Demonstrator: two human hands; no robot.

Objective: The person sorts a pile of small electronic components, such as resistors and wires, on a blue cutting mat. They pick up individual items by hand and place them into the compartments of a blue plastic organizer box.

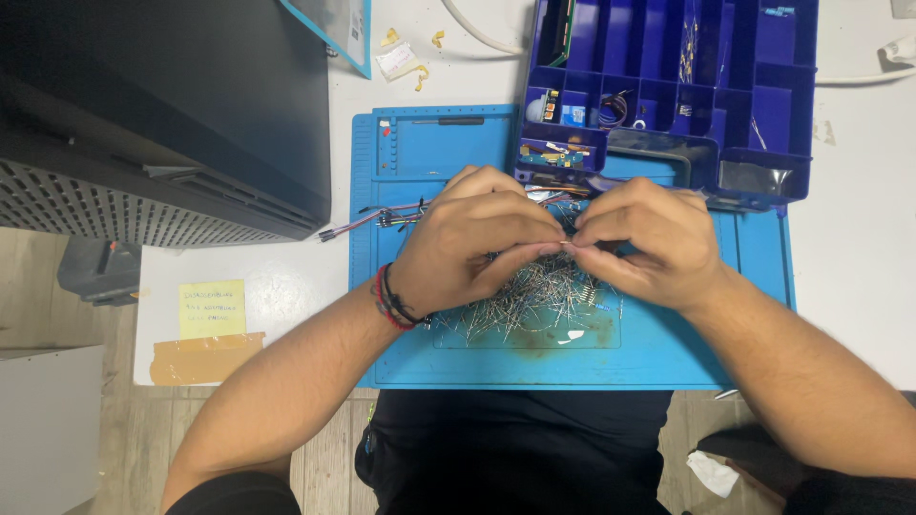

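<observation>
A dark blue compartment box (754, 95) sits open at the top right of the white table (859, 267). A black perforated machine (162, 124) fills the left, with 1 yellow sticky note (212, 308) and brown tape (206, 358) below it. A black screwdriver (450, 121) lies nearby.

Bare blue mat (658, 358) lies open along the near edge and at the far left corner. The pile of wire-legged parts (534, 300) fills the mat's middle. The blue compartment box (725, 105) blocks the far right, overlapping the mat. The black machine (162, 114) walls off the left; white desk (849, 257) stays free at right.
</observation>
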